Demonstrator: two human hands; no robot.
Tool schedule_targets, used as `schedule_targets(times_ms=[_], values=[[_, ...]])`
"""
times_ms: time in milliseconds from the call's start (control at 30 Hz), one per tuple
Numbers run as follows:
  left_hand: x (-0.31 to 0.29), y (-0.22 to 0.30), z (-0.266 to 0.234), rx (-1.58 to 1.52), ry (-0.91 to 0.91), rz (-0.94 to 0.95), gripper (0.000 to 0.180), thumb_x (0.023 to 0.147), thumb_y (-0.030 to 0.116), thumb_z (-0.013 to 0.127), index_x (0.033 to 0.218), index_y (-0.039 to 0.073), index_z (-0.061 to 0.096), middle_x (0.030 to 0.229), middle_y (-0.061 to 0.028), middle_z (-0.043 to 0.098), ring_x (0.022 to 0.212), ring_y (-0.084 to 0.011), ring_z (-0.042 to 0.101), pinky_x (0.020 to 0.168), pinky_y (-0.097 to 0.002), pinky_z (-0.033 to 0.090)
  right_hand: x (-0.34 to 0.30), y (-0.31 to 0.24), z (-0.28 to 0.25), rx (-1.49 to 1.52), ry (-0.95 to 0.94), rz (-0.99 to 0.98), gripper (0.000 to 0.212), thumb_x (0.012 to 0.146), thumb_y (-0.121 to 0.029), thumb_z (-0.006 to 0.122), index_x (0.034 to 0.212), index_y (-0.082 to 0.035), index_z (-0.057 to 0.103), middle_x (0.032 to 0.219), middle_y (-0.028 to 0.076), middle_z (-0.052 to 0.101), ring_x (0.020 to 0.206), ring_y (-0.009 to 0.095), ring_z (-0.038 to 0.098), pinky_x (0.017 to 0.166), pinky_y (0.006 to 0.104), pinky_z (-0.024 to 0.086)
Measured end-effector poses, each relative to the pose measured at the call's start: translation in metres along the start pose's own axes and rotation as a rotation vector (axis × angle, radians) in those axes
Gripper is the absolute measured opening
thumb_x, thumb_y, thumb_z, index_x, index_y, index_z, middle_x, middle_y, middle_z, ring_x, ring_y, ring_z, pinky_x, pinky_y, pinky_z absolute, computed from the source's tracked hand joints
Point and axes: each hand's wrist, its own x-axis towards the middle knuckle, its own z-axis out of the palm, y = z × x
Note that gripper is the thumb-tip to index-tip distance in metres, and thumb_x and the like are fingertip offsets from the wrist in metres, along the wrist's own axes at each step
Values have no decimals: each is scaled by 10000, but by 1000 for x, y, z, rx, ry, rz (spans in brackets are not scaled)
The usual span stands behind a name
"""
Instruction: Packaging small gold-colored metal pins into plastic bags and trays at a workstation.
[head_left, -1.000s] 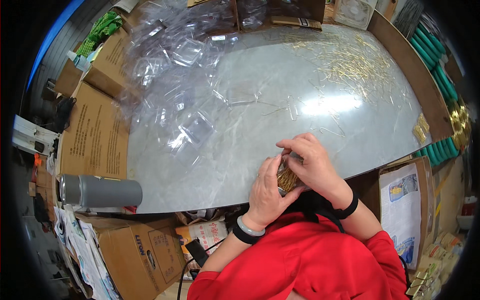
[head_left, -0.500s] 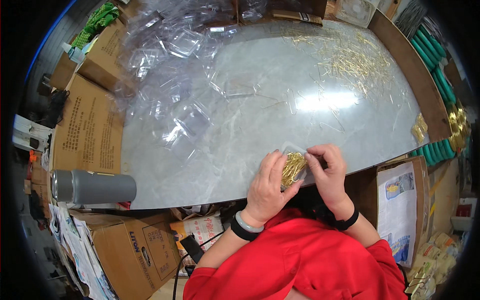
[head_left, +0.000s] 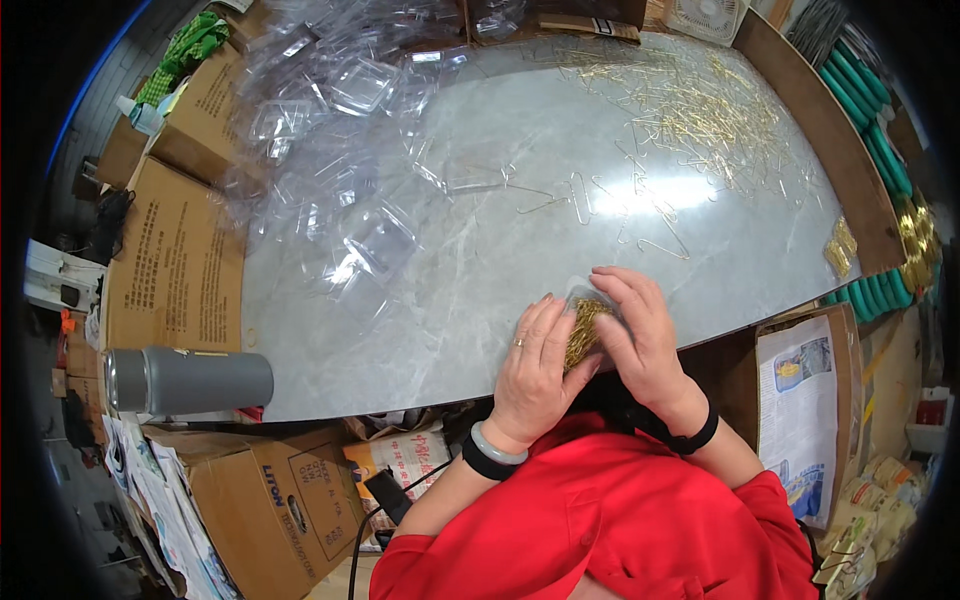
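Between my hands, close to the table's front edge, is a small clear plastic box [head_left: 580, 287] packed with gold wire hooks [head_left: 582, 338]. My left hand [head_left: 535, 362] grips its left side, the fingers along the edge and the thumb at the near end. On the other side my right hand [head_left: 650, 342] holds the box, its fingers curving past the far right edge. The right thumb lies over the hooks. Both hands partly cover the box, so its lower side and any lid are hidden.
Clear plastic packages [head_left: 350, 150] pile up on the grey marbled table [head_left: 480, 290] at the left. Loose gold hooks [head_left: 710, 120] spread over the far right, with a small bundle [head_left: 840, 248] by the wooden border [head_left: 830, 150]. A grey bottle [head_left: 190, 380] lies at the left front.
My right hand has shifted inward and over the box, and its thumb now reaches across the hooks. The left hand keeps its hold in nearly the same place.
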Motion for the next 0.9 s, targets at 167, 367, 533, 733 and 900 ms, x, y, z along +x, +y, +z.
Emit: schedule_targets(times_ms=[167, 367, 533, 733, 900], values=[[-2, 0, -3, -110, 13, -42, 821, 804, 290, 859, 1425, -32, 430, 1386, -231, 530, 1294, -430, 531, 1100, -504, 455, 4, 7, 5, -83, -34, -54, 218, 865, -84, 713, 1075, -41, 671, 1261, 156, 626, 1188, 368, 565, 1020, 451, 445], [-2, -1, -9, -237, -31, -108, 926, 781, 288, 879, 1477, -29, 356, 1396, -240, 533, 1301, -427, 535, 1087, -476, 471, -2, 7, -3, -112, -42, -82, 372, 778, -184, 802, 1102, -59, 669, 1274, 145, 620, 1263, 395, 529, 1055, 515, 411], [-7, -9, -6, -226, -14, -98, 897, 795, 203, 861, 1488, -26, 340, 1397, -231, 534, 1276, -402, 571, 1052, -447, 512, 6, -22, -2, -277, -172, -162, 757, 663, -405, 873, 1302, -99, 607, 1413, 148, 539, 1414, 416, 394, 1174, 617, 254], [-5, -5, -7, -267, -17, -130, 950, 772, 199, 895, 1490, -12, 309, 1400, -258, 564, 1274, -378, 601, 1040, -430, 514, 7, -15, -1, -294, -211, -131, 787, 675, -452, 860, 1327, -107, 586, 1443, 143, 511, 1441, 414, 358, 1190, 644, 206], [-4, -5, -8, -286, -26, -138, 952, 758, 173, 895, 1482, -13, 306, 1391, -257, 573, 1274, -375, 602, 1033, -423, 516, 6, -14, 3, -284, -234, -112, 699, 702, -389, 841, 1294, -102, 604, 1419, 135, 532, 1417, 414, 391, 1197, 639, 206]])
